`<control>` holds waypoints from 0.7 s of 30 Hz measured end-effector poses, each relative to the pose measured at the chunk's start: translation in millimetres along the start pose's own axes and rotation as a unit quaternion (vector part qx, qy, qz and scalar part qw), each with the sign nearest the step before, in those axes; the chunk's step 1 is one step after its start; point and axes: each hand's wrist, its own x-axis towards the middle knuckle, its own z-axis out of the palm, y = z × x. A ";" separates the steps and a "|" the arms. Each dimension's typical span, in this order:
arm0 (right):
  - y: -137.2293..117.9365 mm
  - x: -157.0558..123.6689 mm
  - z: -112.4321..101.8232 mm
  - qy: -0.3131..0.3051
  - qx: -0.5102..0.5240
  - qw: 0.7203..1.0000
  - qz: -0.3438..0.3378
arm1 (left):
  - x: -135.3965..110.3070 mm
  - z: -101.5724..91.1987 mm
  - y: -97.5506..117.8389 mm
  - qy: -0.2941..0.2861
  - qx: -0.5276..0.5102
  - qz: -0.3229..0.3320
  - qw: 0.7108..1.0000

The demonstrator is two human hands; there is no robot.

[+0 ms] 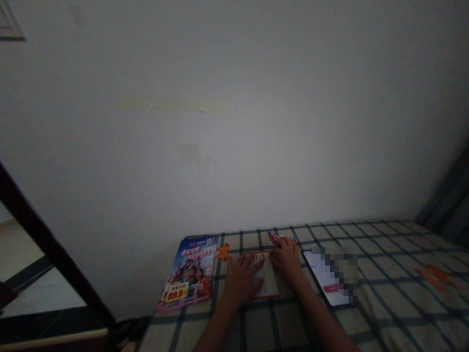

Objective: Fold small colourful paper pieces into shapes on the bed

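Note:
A white printed leaflet [270,282] with a red lower edge lies on the checked cloth between my hands. My left hand [242,282] rests flat across its left side, fingers spread. At the upper right corner of the sheet, my right hand [287,256] has its fingers bent and pressed together. Beneath and behind those fingers shows a red and blue printed piece [272,237]; whether it belongs to the leaflet I cannot tell. A stack of colourful flyers [190,274] lies left of my left hand, with a small orange paper figure [223,252] by its right edge.
Right of my right arm lies a phone [322,278] with a lit screen, partly blurred out. Farther right is another orange cut-out shape [436,276]. The checked cloth [388,249] runs back to a pale wall [293,122]. A dark post [54,244] slants at the left.

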 end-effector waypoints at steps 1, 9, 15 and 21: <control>-0.8 2.2 -0.1 0.000 -0.003 1.000 0.002 | -0.1 0.1 -0.3 0.000 0.000 0.000 1.000; -6.0 12.7 -3.3 0.013 -0.013 1.000 -0.006 | -0.1 -0.7 0.9 0.002 -0.008 -0.001 1.000; -4.5 13.4 7.1 0.038 -0.020 0.999 0.006 | -1.1 -2.3 1.2 0.006 -0.007 0.007 1.000; -0.4 5.8 16.6 0.114 0.002 0.994 -0.001 | -1.0 1.3 -0.3 0.013 -0.012 0.008 1.000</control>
